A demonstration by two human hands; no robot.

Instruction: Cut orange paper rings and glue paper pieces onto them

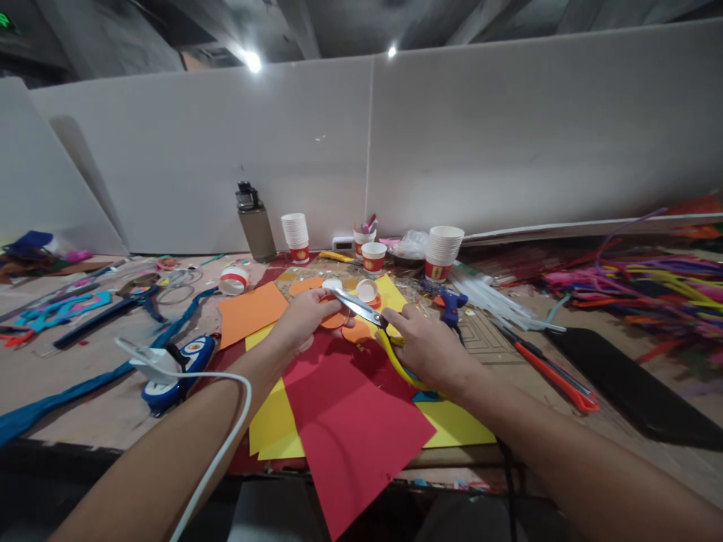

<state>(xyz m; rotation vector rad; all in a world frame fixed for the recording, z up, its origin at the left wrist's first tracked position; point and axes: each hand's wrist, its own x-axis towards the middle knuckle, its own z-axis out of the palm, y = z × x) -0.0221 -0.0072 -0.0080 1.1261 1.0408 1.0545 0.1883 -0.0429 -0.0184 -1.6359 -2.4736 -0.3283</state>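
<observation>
My right hand (426, 345) is closed round the yellow handles of a pair of scissors (361, 307), whose metal blades point to the upper left. Near the blade tips, my left hand (308, 320) pinches a small orange paper piece (334, 320). Another orange piece (355, 331) lies just right of it, below the blades. Under both hands spreads a large red paper sheet (355, 421), partly over yellow sheets (276, 425). An orange sheet (251, 310) rests to the left, and a small white round piece (367, 291) sits beyond the scissors.
Paper cup stacks (443, 252) and a bottle (257, 226) stand at the back. A blue glue gun (450, 302), a red cutter (556, 376) and a black slab (633, 384) lie right. At left, a white cable (242, 399) runs from a blue power strip (195, 361) across my left forearm.
</observation>
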